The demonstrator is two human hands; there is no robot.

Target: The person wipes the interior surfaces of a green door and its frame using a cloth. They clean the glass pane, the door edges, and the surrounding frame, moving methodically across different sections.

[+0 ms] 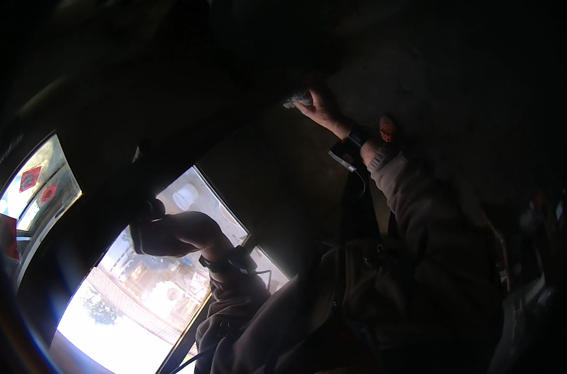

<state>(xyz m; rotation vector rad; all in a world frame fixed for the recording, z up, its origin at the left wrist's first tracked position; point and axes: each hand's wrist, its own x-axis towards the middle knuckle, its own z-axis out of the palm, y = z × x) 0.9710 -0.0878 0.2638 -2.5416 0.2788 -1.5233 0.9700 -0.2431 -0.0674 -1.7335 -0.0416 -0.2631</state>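
Observation:
My right hand (pixel 322 108) reaches out over the dark floor and holds a small grey, crumpled piece (pixel 298 99), perhaps a cloth or a scouring pad; the light is too weak to settle which. Against a bright opening, my left hand (pixel 176 233) is bent at the wrist beside a dark upright edge, with a dark round knob-like part (pixel 157 209) next to it. Its fingers are lost in shadow, so its grip cannot be made out. Both wrists carry dark straps, and a small box with a cable hangs at the right one.
Through the opening show a white bucket (pixel 185 196), a brick-patterned strip (pixel 124 299) and a tree (pixel 99 306). At far left is a window (pixel 36 191) with red paper squares. A foot (pixel 387 128) is near my right forearm. Dim clutter lies at the right rim.

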